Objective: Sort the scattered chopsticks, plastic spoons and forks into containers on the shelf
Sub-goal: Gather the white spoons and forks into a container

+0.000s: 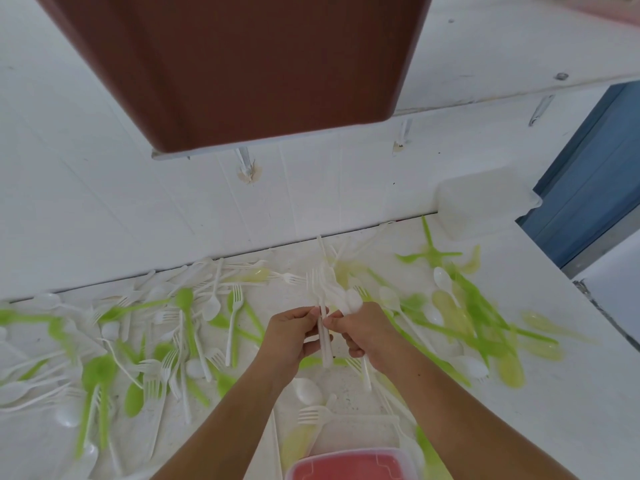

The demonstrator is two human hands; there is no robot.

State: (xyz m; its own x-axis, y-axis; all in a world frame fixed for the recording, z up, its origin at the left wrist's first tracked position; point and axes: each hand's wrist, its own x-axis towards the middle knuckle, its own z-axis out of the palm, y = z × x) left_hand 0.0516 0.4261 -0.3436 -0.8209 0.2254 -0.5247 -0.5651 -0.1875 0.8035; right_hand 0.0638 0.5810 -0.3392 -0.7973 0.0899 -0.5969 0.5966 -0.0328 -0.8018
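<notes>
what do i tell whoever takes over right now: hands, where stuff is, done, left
Left hand: grips a bunch of white forks by the handles.
Right hand: holds what look like white spoons, fingertips pinching at the fork bunch.
Things: scattered cutlery, green, white and yellowish, covers the white table. Brown bin on the shelf above, clear tub back right, red-lidded box at the near edge.
Done: only this handful gathered; no container's inside shows.
Left: nearly the whole pile. No chopsticks are plain to see.
</notes>
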